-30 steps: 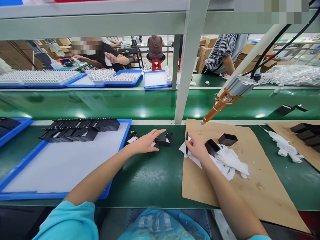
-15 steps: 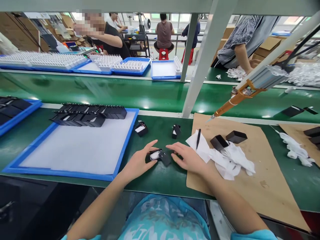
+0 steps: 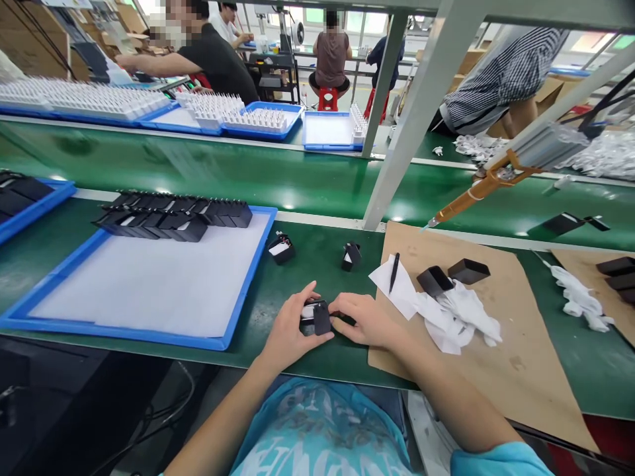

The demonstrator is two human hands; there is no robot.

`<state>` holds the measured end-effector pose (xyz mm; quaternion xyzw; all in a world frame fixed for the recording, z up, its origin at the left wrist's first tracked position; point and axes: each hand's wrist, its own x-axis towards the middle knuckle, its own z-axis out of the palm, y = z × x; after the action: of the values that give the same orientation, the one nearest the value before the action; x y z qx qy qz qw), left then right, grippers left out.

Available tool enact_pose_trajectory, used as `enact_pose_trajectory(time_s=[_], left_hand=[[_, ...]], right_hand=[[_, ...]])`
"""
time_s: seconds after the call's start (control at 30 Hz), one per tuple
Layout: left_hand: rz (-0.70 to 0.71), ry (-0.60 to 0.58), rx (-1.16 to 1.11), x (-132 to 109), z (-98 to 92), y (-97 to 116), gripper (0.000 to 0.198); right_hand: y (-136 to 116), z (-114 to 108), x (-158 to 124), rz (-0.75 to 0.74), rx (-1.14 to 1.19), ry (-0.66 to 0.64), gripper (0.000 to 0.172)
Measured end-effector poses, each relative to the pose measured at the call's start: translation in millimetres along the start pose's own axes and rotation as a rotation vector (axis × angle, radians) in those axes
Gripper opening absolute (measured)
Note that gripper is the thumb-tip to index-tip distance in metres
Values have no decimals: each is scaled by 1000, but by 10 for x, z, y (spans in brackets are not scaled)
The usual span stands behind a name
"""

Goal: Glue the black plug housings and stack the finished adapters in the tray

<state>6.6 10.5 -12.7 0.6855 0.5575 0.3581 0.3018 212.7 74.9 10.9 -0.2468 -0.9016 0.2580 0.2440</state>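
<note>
Place: factory assembly workshop
Table (image 3: 307, 261): long, green, bearing wide blue trays (image 3: 143, 284)
Trays: rows of matching black boxes (image 3: 193, 229) here, white parts (image 3: 213, 109) beyond
Fixtures: metal frame (image 3: 417, 125), slanting orange tool (image 3: 461, 205)
Background: several people (image 3: 218, 59), some on red stools (image 3: 327, 99), brown cartons (image 3: 37, 46)

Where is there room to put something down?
Free: the front of the tray; table between the two lone boxes; brown paper right of the white heap. Crowded: the tray's back, packed with boxes, and between left hand and right hand.
</note>
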Motion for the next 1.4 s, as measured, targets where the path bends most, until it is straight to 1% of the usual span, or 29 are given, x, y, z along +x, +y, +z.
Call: enact_pose_trajectory(time_s=[0.03,0.07,0.17,0.2,0.23,0.27,0.3,0.37,0.4,0.43,0.47,0.53,0.6,0.73,0.8,0.9,0.93,1.0,1.07,1.13,1.2,1.23,1.27,1.3,1.37,1.4], left_hand=[[-15,3,-24,0,-18,4,85],[-31,8,-51,0,-36,10,81],[-62,16,-91,-7,-65,39,77],[-68,14,-90,-10,-63,52,77],[-72,12,-84,-12,-55,63,78],[-74,10,-80,-12,-43,71,79],[-73,11,-80,-12,-30,75,80],[-62,19,-111,-8,-9,65,81],[-63,26,-147,-5,-5,50,78],[-73,38,-195,-2,-4,30,72],[-92,53,-250,1,-8,7,66],[-140,83,-343,6,-21,-40,55],[-171,100,-385,10,-30,-74,51],[-186,107,-400,12,-23,-96,50],[-194,107,-406,10,-23,-90,49],[-180,92,-387,8,-50,-60,47],[-163,70,-359,8,-65,-46,49],[-116,4,-262,7,-88,-17,60],[-69,-38,-133,0,-90,-2,72],[-38,-5,-8,-20,-63,-4,69],[-4,70,106,-49,-14,-13,62],[25,106,161,-64,13,-15,60],[61,138,213,-76,37,-13,59],[100,165,256,-84,56,-7,57],[155,195,303,-86,74,14,54],[159,196,303,-79,70,26,52]], right_hand=[[21,-58,-8,4,8,47,11],[51,-126,-21,29,16,123,12],[170,-333,-71,214,61,434,12],[201,-380,-83,274,87,516,11],[218,-407,-89,313,119,548,11],[219,-411,-87,321,158,525,11],[201,-391,-76,308,197,451,13],[124,-294,-34,247,259,220,22],[76,-228,-7,211,276,111,29],[31,-162,19,179,287,29,36],[-8,-102,41,154,292,-18,42],[-52,-18,68,131,300,-53,48],[-60,9,70,146,308,-54,50],[-46,4,52,179,328,-43,49],[-43,25,55,177,350,-12,45],[-38,74,67,161,366,66,35],[-41,84,69,157,366,99,32],[-65,85,70,155,355,177,27],[-117,76,66,155,308,232,27],[-185,81,61,145,215,245,37],[-244,107,57,119,88,235,53],[-263,120,56,106,21,232,56],[-272,127,55,102,-38,237,53],[-273,125,52,105,-80,240,46],[-254,86,46,121,-80,233,31],[-238,54,43,129,-52,228,27]])
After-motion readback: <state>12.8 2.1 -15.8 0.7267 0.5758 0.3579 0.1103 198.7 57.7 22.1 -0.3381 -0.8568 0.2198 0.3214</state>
